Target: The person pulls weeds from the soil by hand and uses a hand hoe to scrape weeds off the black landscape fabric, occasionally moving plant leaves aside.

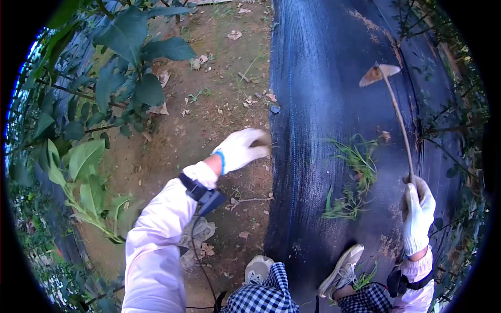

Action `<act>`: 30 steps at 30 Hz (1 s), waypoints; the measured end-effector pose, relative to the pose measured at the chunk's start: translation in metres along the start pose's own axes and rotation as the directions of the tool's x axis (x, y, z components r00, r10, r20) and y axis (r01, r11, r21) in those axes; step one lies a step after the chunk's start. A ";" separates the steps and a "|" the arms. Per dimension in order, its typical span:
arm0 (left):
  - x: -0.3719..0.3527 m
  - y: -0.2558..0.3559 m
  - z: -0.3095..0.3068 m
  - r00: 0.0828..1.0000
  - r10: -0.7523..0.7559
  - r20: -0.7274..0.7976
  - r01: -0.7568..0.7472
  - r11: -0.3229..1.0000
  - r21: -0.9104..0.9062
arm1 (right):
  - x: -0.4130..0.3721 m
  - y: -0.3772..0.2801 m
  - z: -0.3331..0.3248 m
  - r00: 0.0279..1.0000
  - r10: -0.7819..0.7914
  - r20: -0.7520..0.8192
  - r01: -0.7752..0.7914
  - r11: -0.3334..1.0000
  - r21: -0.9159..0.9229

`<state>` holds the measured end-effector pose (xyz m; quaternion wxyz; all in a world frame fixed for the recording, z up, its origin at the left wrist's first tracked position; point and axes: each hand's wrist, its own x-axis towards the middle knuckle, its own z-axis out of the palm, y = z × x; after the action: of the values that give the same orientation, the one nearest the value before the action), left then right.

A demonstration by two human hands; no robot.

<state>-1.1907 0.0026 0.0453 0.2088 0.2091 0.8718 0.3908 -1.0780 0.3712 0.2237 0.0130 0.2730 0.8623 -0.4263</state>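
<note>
My left hand (242,150), in a white glove, is over the soil beside the edge of the black ground sheet (318,104). Its fingertips are blurred and curled, and what they hold, if anything, is too small to make out. My right hand (418,208), also gloved, grips the lower end of a thin wooden handle. That handle belongs to a small hoe (399,117), raised above the sheet with its triangular blade at the top. Between my hands, pulled grass (360,167) lies on the sheet in loose clumps.
Leafy branches (125,41) fill the left side, and more foliage (459,125) borders the right. My shoes (344,268) stand at the bottom, one by the soil and one on the sheet. Dry leaves, twigs and crumpled clear plastic (201,232) lie on the soil.
</note>
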 end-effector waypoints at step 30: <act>-0.087 0.080 -0.103 0.566 -0.805 -0.180 0.607 0.259 0.751 | 0.176 0.143 -0.056 0.981 -0.056 0.185 0.074 0.993 -0.090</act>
<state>-1.1568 -0.0562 0.1863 0.3589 -0.0958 0.9128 -0.1697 -1.1465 0.5633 0.1100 0.0909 0.2035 0.8857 -0.4074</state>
